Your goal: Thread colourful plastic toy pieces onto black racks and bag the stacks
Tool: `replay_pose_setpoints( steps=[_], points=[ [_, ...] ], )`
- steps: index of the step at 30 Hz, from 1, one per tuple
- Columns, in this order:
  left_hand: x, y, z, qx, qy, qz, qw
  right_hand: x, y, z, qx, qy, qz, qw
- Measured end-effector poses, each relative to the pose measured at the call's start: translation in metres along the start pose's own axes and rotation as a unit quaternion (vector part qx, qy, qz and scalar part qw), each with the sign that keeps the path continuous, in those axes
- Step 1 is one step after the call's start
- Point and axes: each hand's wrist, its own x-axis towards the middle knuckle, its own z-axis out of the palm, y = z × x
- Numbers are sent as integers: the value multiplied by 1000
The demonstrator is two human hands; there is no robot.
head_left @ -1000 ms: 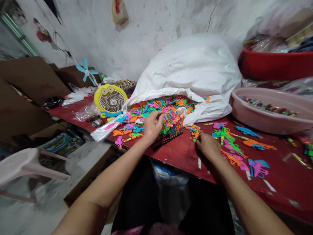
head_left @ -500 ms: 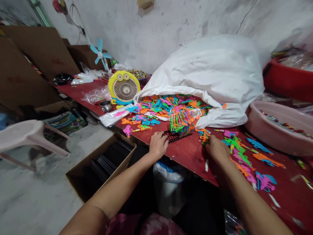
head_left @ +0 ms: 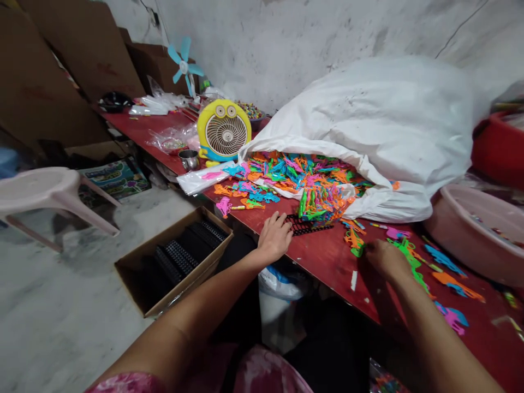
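Note:
My left hand (head_left: 275, 236) lies at the left end of a black plastic rack (head_left: 295, 224), its fingers stretched out and slightly apart at the table's front edge. Upright in the rack stands a tight row of small colourful plastic toy pieces (head_left: 321, 204). My right hand (head_left: 387, 256) is low over the table with its fingers curled in. Its fingertips are beside a green toy piece (head_left: 357, 250) and orange pieces (head_left: 352, 238); what they pinch, if anything, is hidden. More loose toy pieces (head_left: 409, 256) lie to its right.
A large white sack (head_left: 380, 120) spills toy pieces behind the rack. A pink basin (head_left: 466, 234) stands right, a yellow fan (head_left: 224, 131) left. Below the red table (head_left: 319, 262), a cardboard box (head_left: 172, 262) holds black racks, near a plastic stool (head_left: 49, 183).
The view has turned slightly left, shifting the scene rightward. My right hand has drawn a little right and towards me from the orange pieces. My left hand stays at the rack's end, its fingers straighter.

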Motion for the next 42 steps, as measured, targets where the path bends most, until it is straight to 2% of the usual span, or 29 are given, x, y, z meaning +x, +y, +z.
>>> replay_pose_setpoints(
  steps=[3,5,7,9,10,12,14,16,20,25,32,35,39,42],
  points=[
    [-1,0,1,-3,-8,-1,1000,-7,7,-6,91,5,9,996],
    [-4,2,-1,-5,-7,8,1000,-20,5,-11,222,42,46,973],
    [-7,5,-4,-7,-2,19,1000,-39,-7,-13,408,79,52,908],
    [-11,9,-8,-11,0,28,1000,-59,-27,-9,574,89,28,813],
    [-13,11,-9,-14,0,31,999,-67,-38,-5,624,79,32,777],
    [-16,14,-11,-20,-2,37,999,-76,-61,4,672,78,49,735],
    [-18,16,-13,-24,-3,42,999,-77,-78,15,683,82,61,724],
    [-19,17,-14,-27,-6,44,999,-71,-90,23,675,87,64,730],
    [-18,16,-15,-29,-11,46,998,-58,-104,31,608,115,55,783],
    [-18,14,-11,-29,-7,51,998,-53,-109,35,587,140,-23,797],
    [-19,13,-9,-22,6,57,998,-50,-103,29,401,182,-165,883],
    [-19,14,-10,-20,6,55,998,-49,-106,27,354,195,-150,902],
    [-18,15,-10,-17,5,49,999,-47,-114,28,355,197,-122,906],
    [-17,15,-9,-18,6,51,999,-46,-116,27,318,202,-110,920]
  ],
)
